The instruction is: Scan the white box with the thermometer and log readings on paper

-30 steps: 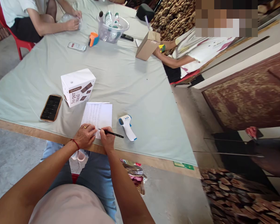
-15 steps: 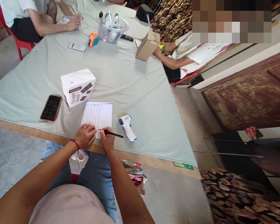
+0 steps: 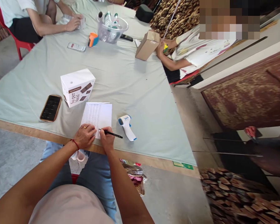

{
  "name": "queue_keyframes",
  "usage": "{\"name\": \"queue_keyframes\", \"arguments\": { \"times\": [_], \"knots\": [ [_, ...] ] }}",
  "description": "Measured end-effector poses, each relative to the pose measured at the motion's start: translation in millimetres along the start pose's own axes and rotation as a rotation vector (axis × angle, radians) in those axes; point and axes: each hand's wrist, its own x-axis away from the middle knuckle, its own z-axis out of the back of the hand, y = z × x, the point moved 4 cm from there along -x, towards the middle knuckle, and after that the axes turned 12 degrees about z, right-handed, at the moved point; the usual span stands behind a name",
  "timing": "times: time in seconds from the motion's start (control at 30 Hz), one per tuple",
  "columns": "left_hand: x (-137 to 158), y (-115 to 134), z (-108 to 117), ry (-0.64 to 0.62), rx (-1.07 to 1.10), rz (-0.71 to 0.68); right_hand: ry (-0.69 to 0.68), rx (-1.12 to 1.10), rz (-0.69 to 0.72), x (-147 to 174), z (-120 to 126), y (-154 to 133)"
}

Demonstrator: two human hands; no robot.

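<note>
Pinching black pen [image 3: 114,135], right hand [image 3: 108,137] has barely shifted it; left hand [image 3: 85,136], unclenched, rests on paper [image 3: 104,114]; writing likely under way.

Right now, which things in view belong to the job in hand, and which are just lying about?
In use:
black pen, in the right hand
written-on paper, under the left hand

Lying about:
thermometer gun
nearer phone
white box
tub of bottles

Paper sheet [image 3: 104,115], smooth plastic thermometer [image 3: 127,127], matt tablecloth [image 3: 140,96]
</note>
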Motion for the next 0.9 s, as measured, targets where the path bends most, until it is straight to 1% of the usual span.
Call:
{"name": "queue_keyframes", "arguments": {
  "times": [0.17, 0.23, 0.3, 0.37, 0.43, 0.5, 0.57, 0.7, 0.73, 0.8, 0.9],
  "knots": [
    [0, 0, 0, 0.002, 0.013, -0.001, -0.018, 0.002, 0.006, 1, -1, 1],
    [0, 0, 1, 0.001, 0.016, 0.003, 0.022, 0.006, 0.013, 1, 1, 1],
    [0, 0, 1, -0.001, 0.015, 0.005, 0.091, 0.006, 0.017, 2, 6, 1],
    [0, 0, 1, -0.001, 0.016, 0.007, 0.107, 0.016, 0.031, 2, 11, 2],
    [-1, 0, 2, 0.0, 0.025, 0.007, 0.019, 0.068, 0.091, -1, 14, 4],
    [-1, -1, 2, 0.007, 0.042, 0.009, -0.109, 0.15, 0.198, -6, 17, 7],
    [-2, -3, 2, 0.018, 0.066, 0.013, -0.203, 0.235, 0.292, -14, 19, 12],
    [2, -5, 6, 0.036, 0.083, 0.014, -0.352, 0.451, 0.392, -33, 25, 23],
    [4, -5, 7, 0.038, 0.083, 0.01, -0.372, 0.503, 0.404, -37, 27, 23],
    [11, -3, 11, 0.037, 0.087, 0.0, -0.371, 0.551, 0.418, -40, 30, 17],
    [23, -3, 17, 0.018, 0.123, -0.027, -0.379, 0.537, 0.488, -30, 27, -3]
  ]
}}
